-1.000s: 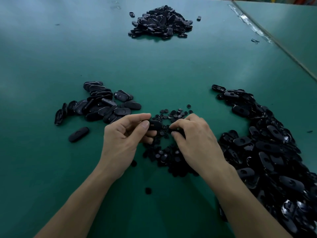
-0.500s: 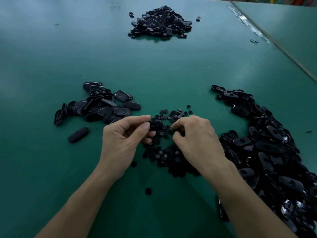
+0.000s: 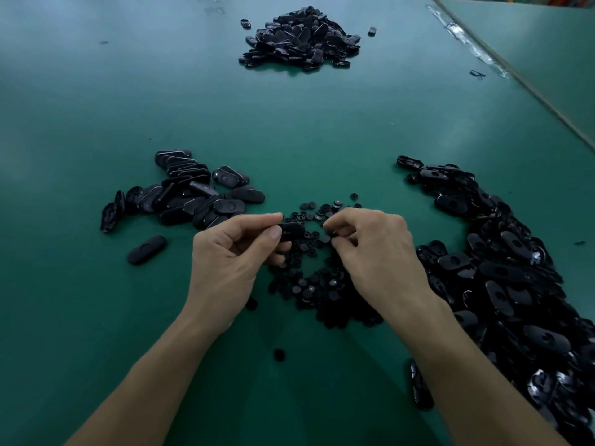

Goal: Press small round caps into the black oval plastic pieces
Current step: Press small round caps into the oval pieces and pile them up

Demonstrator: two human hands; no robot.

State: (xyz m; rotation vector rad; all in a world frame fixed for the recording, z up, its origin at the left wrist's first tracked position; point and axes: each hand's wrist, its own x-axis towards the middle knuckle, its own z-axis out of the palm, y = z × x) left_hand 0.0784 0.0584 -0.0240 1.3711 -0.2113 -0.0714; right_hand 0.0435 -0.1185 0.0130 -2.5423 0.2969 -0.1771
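Observation:
My left hand [image 3: 235,252] pinches a black oval plastic piece [image 3: 292,230] between thumb and forefinger, just above a heap of small round caps [image 3: 317,284] on the green table [image 3: 289,123]. A few centimetres to its right, my right hand [image 3: 373,246] has its fingers curled, with thumb and forefinger pinching what looks like a small round cap [image 3: 332,234]; most of it is hidden by the fingertips. The two hands are close but apart.
A group of oval pieces [image 3: 190,194] lies at the left, with one loose oval [image 3: 146,250] nearer me. A large spread of ovals [image 3: 502,275] fills the right side. Another heap [image 3: 302,40] sits far back. A table seam [image 3: 502,75] runs along the right.
My right hand has lifted off the cap heap and its pinching fingertips have drawn up level with the oval. My left hand has stayed nearly still with the oval.

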